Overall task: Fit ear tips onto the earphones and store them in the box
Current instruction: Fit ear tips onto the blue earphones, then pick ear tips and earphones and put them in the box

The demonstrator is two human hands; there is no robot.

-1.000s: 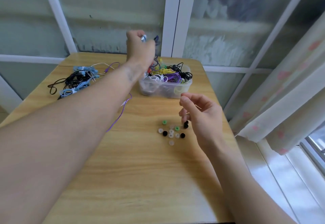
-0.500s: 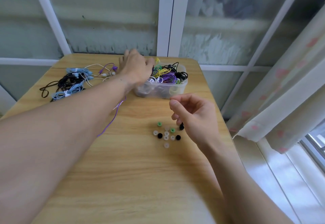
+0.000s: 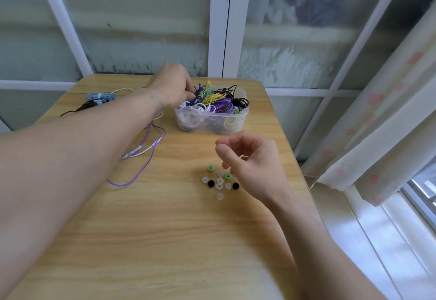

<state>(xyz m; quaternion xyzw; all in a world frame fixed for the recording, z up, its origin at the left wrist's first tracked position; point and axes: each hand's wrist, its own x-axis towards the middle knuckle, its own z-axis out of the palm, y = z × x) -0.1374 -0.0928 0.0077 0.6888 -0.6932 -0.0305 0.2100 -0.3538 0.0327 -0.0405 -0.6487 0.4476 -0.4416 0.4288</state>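
A clear plastic box [image 3: 243,117] full of tangled earphones [image 3: 219,101] in white, purple, yellow and black stands at the table's far middle. My left hand [image 3: 172,85] reaches over the box's left rim, fingertips down among the cables next to a dark blue cord [image 3: 198,92]; its grip is hidden. Several loose ear tips [image 3: 219,181], clear, green and black, lie in a cluster on the table. My right hand [image 3: 254,165] hovers just right of them, fingers loosely curled and apart, holding nothing.
A purple and white earphone cable [image 3: 144,167] trails across the wooden table [image 3: 165,240] under my left forearm. More bundled earphones [image 3: 100,98], blue and black, lie at the far left. A window frame [image 3: 221,23] stands behind; a curtain [image 3: 377,134] hangs right of the table edge.
My left hand came down from above the box, where it held an earphone, to the box's left rim among the cables. My right hand stayed by the ear tips.
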